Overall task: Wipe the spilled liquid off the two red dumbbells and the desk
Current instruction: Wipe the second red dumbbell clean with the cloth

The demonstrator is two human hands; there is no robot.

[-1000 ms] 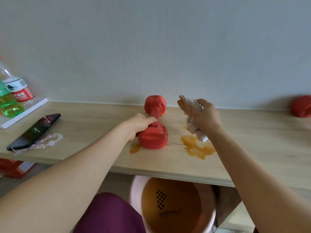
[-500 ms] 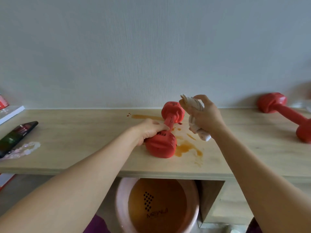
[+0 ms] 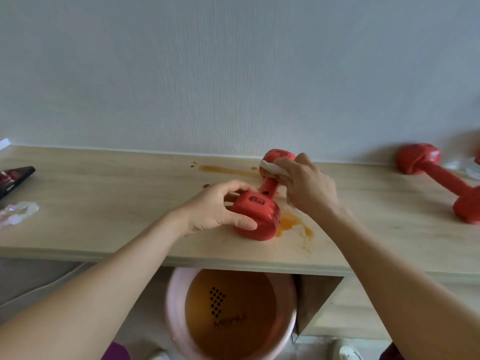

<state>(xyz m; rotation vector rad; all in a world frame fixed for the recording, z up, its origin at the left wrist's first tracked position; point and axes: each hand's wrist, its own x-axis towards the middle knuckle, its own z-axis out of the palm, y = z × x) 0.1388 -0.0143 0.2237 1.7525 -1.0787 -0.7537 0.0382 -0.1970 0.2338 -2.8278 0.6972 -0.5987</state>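
Looking down, head view:
counter [image 3: 104,203]: light wood grain, runs the full width against the wall; front edge overhangs an open recess
wall [image 3: 233,74]: pale grey-white, fine vertical texture, meets the counter's back edge
spill [image 3: 291,222]: orange-brown puddle on the counter just right of the near dumbbell's front head; a second streak [image 3: 223,170] and a few drops lie further back toward the wall
near dumbbell [image 3: 259,219]: red, centre of the counter, lying front-to-back, far head close to the wall
left hand [image 3: 218,206]: fingers and thumb curled round the front head, gripping it
right hand [image 3: 309,185]: fingers clenched on a white cloth [image 3: 272,168], pressing it against the far head and handle
second dumbbell [image 3: 441,178]: red, far right on the counter, well apart from the hands, untouched
phone [image 3: 13,178]: dark, left edge, partly cut off
clear wrapper [image 3: 18,211]: just in front of the phone
under counter: pink-rimmed round basin [image 3: 233,320], orange-brown inside, dark logo; beside it a wooden side panel [image 3: 317,300]
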